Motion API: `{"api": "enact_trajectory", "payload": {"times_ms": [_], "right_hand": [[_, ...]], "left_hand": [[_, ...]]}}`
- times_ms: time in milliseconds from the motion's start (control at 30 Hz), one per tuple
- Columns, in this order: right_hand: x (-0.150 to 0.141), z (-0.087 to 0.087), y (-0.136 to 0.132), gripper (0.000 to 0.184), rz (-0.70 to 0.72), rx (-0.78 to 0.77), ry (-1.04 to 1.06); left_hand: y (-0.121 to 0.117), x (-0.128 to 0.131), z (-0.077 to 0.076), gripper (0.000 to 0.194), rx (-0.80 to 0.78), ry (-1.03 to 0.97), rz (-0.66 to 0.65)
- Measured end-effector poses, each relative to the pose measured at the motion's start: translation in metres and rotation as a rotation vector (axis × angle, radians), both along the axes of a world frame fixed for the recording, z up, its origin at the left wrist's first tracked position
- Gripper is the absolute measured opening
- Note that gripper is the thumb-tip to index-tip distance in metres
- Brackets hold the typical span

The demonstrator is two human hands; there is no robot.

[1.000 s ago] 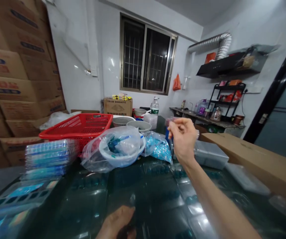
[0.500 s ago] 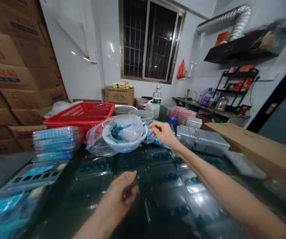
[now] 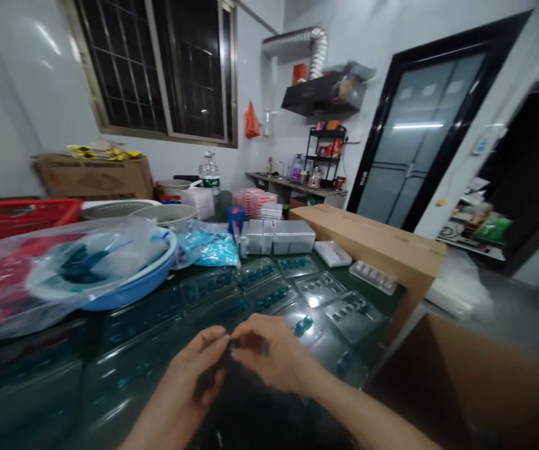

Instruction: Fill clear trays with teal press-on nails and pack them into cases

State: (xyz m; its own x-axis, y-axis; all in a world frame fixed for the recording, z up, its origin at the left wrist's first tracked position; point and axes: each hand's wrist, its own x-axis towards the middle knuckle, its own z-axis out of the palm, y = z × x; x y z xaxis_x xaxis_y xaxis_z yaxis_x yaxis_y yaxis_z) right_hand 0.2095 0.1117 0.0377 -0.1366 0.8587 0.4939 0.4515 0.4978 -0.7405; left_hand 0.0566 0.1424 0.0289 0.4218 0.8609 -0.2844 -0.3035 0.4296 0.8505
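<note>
My left hand (image 3: 199, 369) and my right hand (image 3: 269, 350) meet fingertip to fingertip above the dark table, both closed in a pinch. Something small and dark shows between the fingertips, too small and blurred to name. Below and beyond them lie rows of clear plastic blister trays (image 3: 216, 306), many with teal pieces (image 3: 274, 297) in their cavities. Two trays at the right, such as the clear tray (image 3: 354, 315), show no teal in their hollows. A blue bowl (image 3: 129, 294), wrapped in a clear bag with teal contents, stands left of my hands.
Behind the trays are a bag of light-blue packets (image 3: 216, 247), clear plastic boxes (image 3: 292, 236) and a dark-blue container (image 3: 236, 220). A red basket (image 3: 63, 209) stands at the left. A long cardboard box (image 3: 367, 228) borders the right side, with an open carton (image 3: 476, 387) nearer me.
My view has swung right. My right hand has come back from beside the blue bowl and light-blue packets to my left hand; their fingertips now meet.
</note>
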Motion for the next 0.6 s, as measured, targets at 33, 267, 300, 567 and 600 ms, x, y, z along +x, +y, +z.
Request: {"api": "enact_trajectory", "payload": {"times_ms": [33,267,300,567,600], "right_hand": [[0.005,-0.004,-0.004,0.014,-0.030,-0.017,0.042],[0.042,-0.032,-0.010,0.009,-0.237,-0.115,0.218],[0.055,-0.033,-0.004,0.009,-0.254,-0.122,0.221],[0.235,-0.041,0.129,0.022,-0.601,-0.273,0.106],[0.251,-0.045,0.146,0.022,-0.622,-0.306,0.070]], "left_hand": [[-0.001,0.009,-0.002,0.024,-0.025,-0.005,0.001],[0.007,0.063,-0.020,0.028,-0.117,-0.038,-0.057],[0.010,0.068,-0.022,0.028,-0.126,-0.045,-0.051],[0.043,0.066,-0.032,0.015,-0.302,0.047,0.100],[0.046,0.062,-0.032,0.015,-0.322,0.056,0.106]]}}
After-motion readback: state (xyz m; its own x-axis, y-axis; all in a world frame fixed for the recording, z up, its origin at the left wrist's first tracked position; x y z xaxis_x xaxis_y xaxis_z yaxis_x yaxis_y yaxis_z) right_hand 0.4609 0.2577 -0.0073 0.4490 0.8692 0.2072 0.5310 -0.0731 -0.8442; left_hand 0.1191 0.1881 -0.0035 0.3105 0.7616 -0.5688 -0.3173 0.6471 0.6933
